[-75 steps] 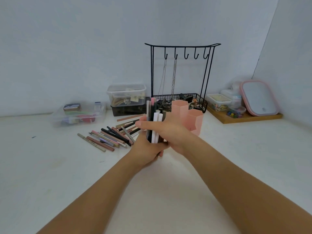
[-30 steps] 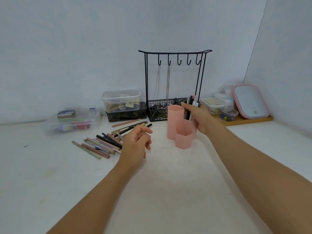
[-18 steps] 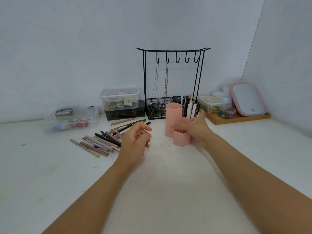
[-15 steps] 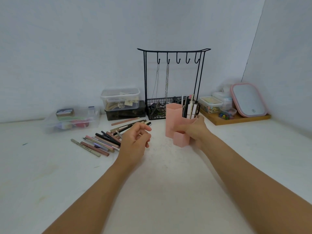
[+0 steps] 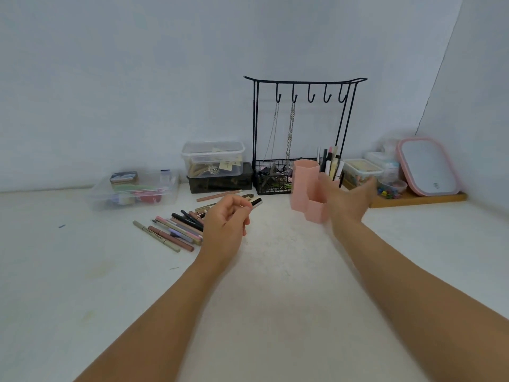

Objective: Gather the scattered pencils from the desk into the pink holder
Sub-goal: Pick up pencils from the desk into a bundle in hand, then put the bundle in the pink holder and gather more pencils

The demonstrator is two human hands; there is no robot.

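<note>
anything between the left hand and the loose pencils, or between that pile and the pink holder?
Nothing visible. The left hand hangs loosely curled right at the near end of the scattered pencils. From the pile to the pink holder there is bare desk; the right hand is open beside the holder's right side, off that path.

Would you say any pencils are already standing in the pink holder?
Yes, several pencils stand upright in the rear compartment of the pink holder.

I see bare desk (image 5: 275,271) open between both forearms, pencils (image 5: 176,230) scattered at left, pink holder (image 5: 303,183) ahead, wire rack (image 5: 303,133) and boxes (image 5: 214,166) walling the back, tray (image 5: 418,197) at right.
</note>
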